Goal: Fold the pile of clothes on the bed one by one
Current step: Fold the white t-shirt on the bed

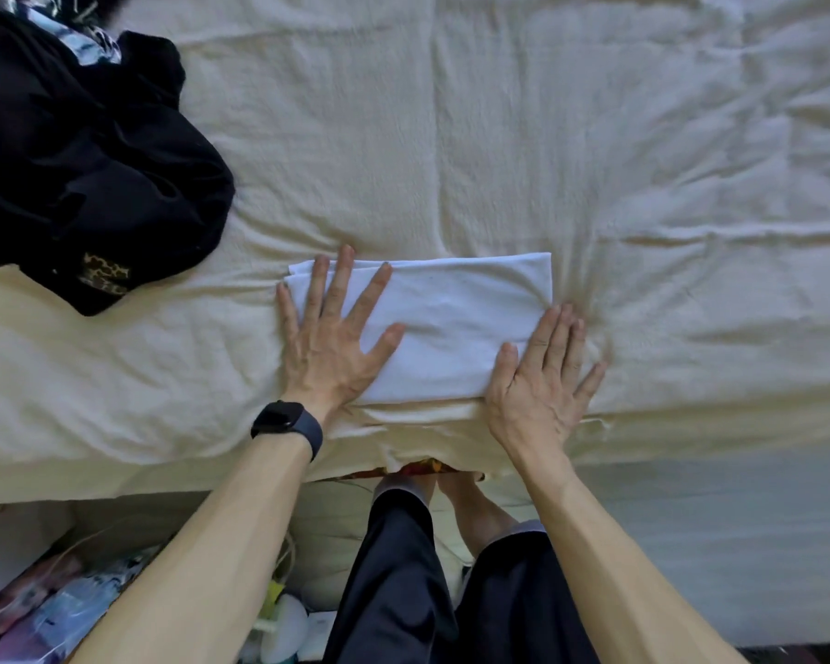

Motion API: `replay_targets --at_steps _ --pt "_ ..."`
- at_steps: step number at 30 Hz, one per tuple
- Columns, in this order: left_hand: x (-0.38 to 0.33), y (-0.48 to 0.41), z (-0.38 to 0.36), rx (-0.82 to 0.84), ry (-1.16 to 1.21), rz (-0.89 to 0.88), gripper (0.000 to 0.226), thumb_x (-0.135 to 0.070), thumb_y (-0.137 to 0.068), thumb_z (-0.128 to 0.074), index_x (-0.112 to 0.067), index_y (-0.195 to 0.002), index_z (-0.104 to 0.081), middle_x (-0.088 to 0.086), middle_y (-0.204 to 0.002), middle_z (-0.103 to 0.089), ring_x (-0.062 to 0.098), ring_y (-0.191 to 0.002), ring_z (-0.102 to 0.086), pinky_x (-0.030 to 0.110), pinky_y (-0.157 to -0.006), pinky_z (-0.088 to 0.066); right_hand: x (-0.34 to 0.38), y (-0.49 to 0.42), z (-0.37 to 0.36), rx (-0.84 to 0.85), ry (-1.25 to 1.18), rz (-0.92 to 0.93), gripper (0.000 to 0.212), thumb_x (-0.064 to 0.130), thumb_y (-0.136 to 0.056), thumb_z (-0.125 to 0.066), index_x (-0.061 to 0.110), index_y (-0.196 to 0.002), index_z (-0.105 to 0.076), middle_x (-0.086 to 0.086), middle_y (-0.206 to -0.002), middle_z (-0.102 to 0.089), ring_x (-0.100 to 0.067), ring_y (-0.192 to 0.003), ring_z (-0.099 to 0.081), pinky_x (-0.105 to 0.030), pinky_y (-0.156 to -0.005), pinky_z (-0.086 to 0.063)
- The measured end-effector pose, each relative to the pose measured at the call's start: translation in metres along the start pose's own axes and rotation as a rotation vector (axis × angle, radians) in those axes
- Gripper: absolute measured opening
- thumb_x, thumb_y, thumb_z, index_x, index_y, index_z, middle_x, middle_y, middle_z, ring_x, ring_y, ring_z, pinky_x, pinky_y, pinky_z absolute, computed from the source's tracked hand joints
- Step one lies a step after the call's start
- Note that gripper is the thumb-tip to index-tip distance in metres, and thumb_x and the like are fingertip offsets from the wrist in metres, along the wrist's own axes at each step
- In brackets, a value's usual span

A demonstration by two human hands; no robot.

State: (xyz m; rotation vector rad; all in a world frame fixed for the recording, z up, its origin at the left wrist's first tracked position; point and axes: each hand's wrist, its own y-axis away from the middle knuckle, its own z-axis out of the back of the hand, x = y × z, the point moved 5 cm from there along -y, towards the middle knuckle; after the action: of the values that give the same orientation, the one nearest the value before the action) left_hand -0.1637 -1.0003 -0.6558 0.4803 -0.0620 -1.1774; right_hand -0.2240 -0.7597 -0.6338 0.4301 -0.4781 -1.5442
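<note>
The left hand [329, 337] lies flat with fingers spread on the left end of a folded white garment [451, 323], pressing it down without gripping. The right hand [542, 376] is likewise flat and released, its fingers straight along the garment's right edge, partly on the cloth and partly on the bed [499, 136]. A dark smartwatch [283, 419] sits on the left wrist. The garment rests as a neat rectangle near the front edge of the bed, just ahead of the person.

The step looks to be smoothing and squaring the finished fold. To do it well, both palms should sweep outward from the middle so trapped air and creases leave through the edges, while the layered left edges are nudged into line.

The pile of dark clothes [82, 165] waits at the far left, well apart from the white piece, with a patterned patch showing at its near side.
</note>
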Motion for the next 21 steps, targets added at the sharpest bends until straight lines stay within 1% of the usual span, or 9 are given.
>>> replay_targets --at_steps 3,6,8,10,12,14,18,19,21 --pt "0.012 0.005 0.026 -0.108 0.159 0.093 0.066 -0.062 -0.097 -0.037 -0.037 -0.157 -0.025 0.006 -0.166 -0.016 0.027 -0.152 -0.016 0.052 -0.121 -0.012 0.009 0.002 0.030 -0.046 -0.199 -0.095 0.069 0.042 -0.098 -0.047 0.016 -0.159 -0.028 -0.007 -0.163 -0.029 -0.028 -0.147 -0.026 -0.049 -0.117 -0.017" --pt "0.028 0.027 0.046 -0.248 0.483 0.486 0.065 -0.047 -0.091 -0.061 -0.027 -0.147 -0.036 0.004 -0.137 -0.047 0.025 -0.123 -0.049 0.036 -0.098 -0.043 0.002 -0.017 0.054 0.033 -0.491 -0.191 0.067 0.048 -0.083 -0.060 0.014 -0.139 -0.050 -0.010 -0.135 -0.054 -0.032 -0.125 -0.048 -0.045 -0.104 -0.038" --pt "0.036 0.044 0.041 -0.149 0.838 0.784 0.056 -0.041 -0.087 -0.068 -0.022 -0.135 -0.045 -0.007 -0.119 -0.057 0.019 -0.111 -0.060 0.024 -0.079 -0.048 -0.002 -0.034 0.064 0.174 -0.562 -0.262 0.063 0.058 -0.081 -0.064 0.016 -0.127 -0.057 -0.002 -0.117 -0.063 -0.026 -0.109 -0.058 -0.038 -0.089 -0.043" --pt "0.039 0.051 0.037 -0.005 1.073 0.923 0.035 -0.034 -0.089 -0.070 -0.016 -0.117 -0.058 -0.007 -0.109 -0.067 0.022 -0.104 -0.067 0.032 -0.079 -0.055 -0.002 -0.044 0.073 0.293 -0.599 -0.251 0.045 0.059 -0.083 -0.066 0.023 -0.111 -0.061 0.009 -0.100 -0.065 -0.020 -0.097 -0.061 -0.033 -0.077 -0.043" --pt "0.043 0.048 0.041 0.080 1.130 0.883 0.018 -0.028 -0.092 -0.069 -0.018 -0.106 -0.064 -0.001 -0.107 -0.071 0.021 -0.098 -0.069 0.040 -0.086 -0.057 0.000 -0.053 0.077 0.356 -0.609 -0.168 0.024 0.050 -0.088 -0.068 0.028 -0.096 -0.062 0.014 -0.091 -0.066 -0.019 -0.094 -0.066 -0.033 -0.073 -0.049" --pt "0.047 0.042 0.047 0.113 1.165 0.809 0.015 -0.024 -0.093 -0.071 -0.019 -0.106 -0.064 0.002 -0.110 -0.071 0.018 -0.097 -0.069 0.040 -0.089 -0.057 0.003 -0.058 0.078 0.369 -0.634 -0.091 0.013 0.038 -0.090 -0.070 0.029 -0.095 -0.062 0.009 -0.093 -0.070 -0.022 -0.096 -0.069 -0.037 -0.082 -0.054" --pt "0.052 0.031 0.054 0.146 1.279 0.729 0.037 -0.027 -0.088 -0.077 -0.020 -0.120 -0.060 -0.004 -0.111 -0.071 0.011 -0.091 -0.073 0.027 -0.075 -0.059 -0.004 -0.061 0.080 0.325 -0.722 -0.081 0.008 0.026 -0.089 -0.071 0.031 -0.090 -0.065 0.006 -0.096 -0.070 -0.023 -0.097 -0.069 -0.044 -0.089 -0.056" --pt "0.052 0.029 0.053 0.176 1.330 0.723 0.046 -0.030 -0.085 -0.079 -0.020 -0.125 -0.059 -0.004 -0.111 -0.072 0.012 -0.092 -0.073 0.027 -0.074 -0.059 -0.008 -0.060 0.079 0.337 -0.792 -0.107 0.010 0.023 -0.090 -0.070 0.032 -0.090 -0.066 0.005 -0.097 -0.072 -0.024 -0.097 -0.070 -0.048 -0.089 -0.057" --pt "0.053 0.027 0.049 0.277 1.427 0.711 0.064 -0.036 -0.079 -0.082 -0.020 -0.135 -0.055 0.000 -0.119 -0.072 0.019 -0.102 -0.073 0.037 -0.084 -0.059 -0.015 -0.056 0.076 0.361 -0.878 -0.151 0.015 0.016 -0.093 -0.067 0.032 -0.092 -0.068 0.003 -0.102 -0.074 -0.024 -0.098 -0.071 -0.053 -0.091 -0.057"
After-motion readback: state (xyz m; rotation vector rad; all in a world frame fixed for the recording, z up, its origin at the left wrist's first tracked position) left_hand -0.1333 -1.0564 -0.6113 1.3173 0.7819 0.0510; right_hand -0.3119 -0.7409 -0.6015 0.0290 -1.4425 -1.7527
